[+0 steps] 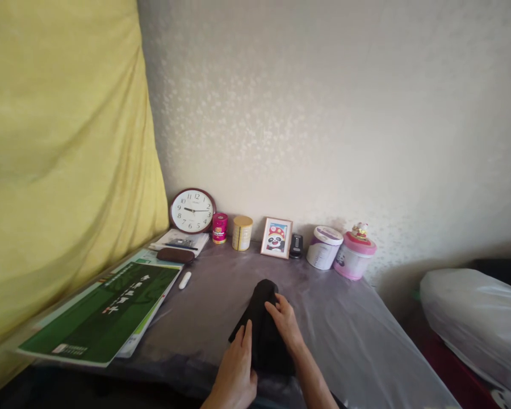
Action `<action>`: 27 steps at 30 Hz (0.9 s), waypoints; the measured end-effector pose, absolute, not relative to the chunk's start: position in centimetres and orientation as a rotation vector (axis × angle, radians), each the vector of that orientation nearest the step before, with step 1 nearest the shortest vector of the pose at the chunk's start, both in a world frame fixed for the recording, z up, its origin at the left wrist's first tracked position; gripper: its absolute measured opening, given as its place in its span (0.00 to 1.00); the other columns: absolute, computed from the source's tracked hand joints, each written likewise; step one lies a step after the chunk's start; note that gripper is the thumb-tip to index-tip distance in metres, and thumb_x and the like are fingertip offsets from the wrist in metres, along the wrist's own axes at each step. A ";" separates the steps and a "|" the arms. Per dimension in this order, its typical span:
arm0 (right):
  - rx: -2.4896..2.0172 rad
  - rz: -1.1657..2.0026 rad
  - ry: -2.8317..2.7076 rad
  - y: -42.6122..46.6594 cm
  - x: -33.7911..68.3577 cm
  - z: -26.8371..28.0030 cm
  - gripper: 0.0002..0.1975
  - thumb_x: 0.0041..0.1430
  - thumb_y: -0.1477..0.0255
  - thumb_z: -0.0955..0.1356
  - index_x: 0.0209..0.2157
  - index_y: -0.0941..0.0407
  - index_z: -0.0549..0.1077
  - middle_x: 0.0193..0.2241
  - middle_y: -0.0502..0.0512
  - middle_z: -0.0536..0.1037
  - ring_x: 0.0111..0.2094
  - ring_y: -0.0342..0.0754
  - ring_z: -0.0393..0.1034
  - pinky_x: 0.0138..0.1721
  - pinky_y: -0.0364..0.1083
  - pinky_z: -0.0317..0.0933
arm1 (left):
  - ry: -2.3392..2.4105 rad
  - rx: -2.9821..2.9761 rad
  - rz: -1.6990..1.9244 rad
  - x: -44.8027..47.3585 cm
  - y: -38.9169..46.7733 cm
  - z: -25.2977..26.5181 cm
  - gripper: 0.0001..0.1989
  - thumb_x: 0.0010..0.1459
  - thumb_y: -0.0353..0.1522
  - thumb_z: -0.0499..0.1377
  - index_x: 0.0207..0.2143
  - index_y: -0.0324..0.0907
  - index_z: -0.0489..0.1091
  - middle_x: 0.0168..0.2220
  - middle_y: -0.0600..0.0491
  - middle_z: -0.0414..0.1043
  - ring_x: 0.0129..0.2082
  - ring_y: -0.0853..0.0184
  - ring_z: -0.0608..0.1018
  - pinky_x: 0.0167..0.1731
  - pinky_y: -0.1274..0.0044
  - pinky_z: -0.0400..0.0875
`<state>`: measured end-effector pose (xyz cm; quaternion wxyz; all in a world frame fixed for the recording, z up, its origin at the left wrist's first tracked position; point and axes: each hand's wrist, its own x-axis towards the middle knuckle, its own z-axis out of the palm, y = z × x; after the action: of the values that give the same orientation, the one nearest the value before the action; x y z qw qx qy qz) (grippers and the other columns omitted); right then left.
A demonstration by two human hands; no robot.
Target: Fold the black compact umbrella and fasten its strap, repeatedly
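On the table [344, 329], we judge the black bundle [267, 338] light and soft, best held along both sides, where our left hand [237, 363] and right hand [287, 325] touch it, whether gripping we cannot tell.

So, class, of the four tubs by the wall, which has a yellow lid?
The yellow tub, between the magenta tub and the panda picture. The magenta tub and pink tub have pinkish lids; the white tub has a mostly white one.

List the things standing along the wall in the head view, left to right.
Clock, pink can, yellow-lidded can, framed panda picture, small black object, white-and-purple tub, pink-lidded tub.
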<state>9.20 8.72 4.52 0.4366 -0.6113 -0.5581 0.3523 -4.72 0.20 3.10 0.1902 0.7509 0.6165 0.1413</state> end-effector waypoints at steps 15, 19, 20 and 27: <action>-1.582 0.860 -1.679 10.0 5.8 4.7 0.15 0.56 0.65 0.62 0.43 0.58 0.68 0.22 0.49 0.75 0.23 0.43 0.71 0.25 0.41 0.62 | 1.746 2.102 0.443 -6.0 1.0 2.5 0.42 0.39 0.23 0.51 0.61 0.30 0.44 0.62 0.41 0.51 0.60 0.62 0.60 0.56 0.74 0.56; -1.425 1.088 -1.643 9.7 5.4 4.6 0.14 0.58 0.63 0.58 0.36 0.57 0.67 0.20 0.47 0.73 0.17 0.41 0.68 0.19 0.39 0.59 | 1.760 2.119 0.471 -6.2 0.9 2.1 0.39 0.41 0.24 0.52 0.59 0.31 0.49 0.60 0.41 0.55 0.59 0.61 0.61 0.57 0.72 0.56; -1.402 1.095 -1.639 9.7 5.4 4.6 0.13 0.58 0.63 0.58 0.34 0.57 0.67 0.20 0.47 0.73 0.17 0.40 0.68 0.18 0.38 0.58 | 1.779 2.109 0.452 -6.2 0.8 1.9 0.38 0.42 0.24 0.52 0.59 0.30 0.49 0.60 0.40 0.55 0.59 0.60 0.61 0.57 0.71 0.55; -1.341 0.971 -1.754 9.1 5.5 4.5 0.12 0.59 0.65 0.59 0.31 0.56 0.69 0.25 0.48 0.78 0.17 0.37 0.66 0.24 0.39 0.59 | 1.771 2.111 0.717 -5.9 -0.3 1.1 0.46 0.46 0.22 0.48 0.61 0.32 0.20 0.61 0.41 0.52 0.56 0.64 0.64 0.54 0.72 0.59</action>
<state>5.48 9.06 4.55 0.3567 -0.5193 -0.6794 0.3760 -5.93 -0.33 1.10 0.1468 0.7335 0.6152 0.2491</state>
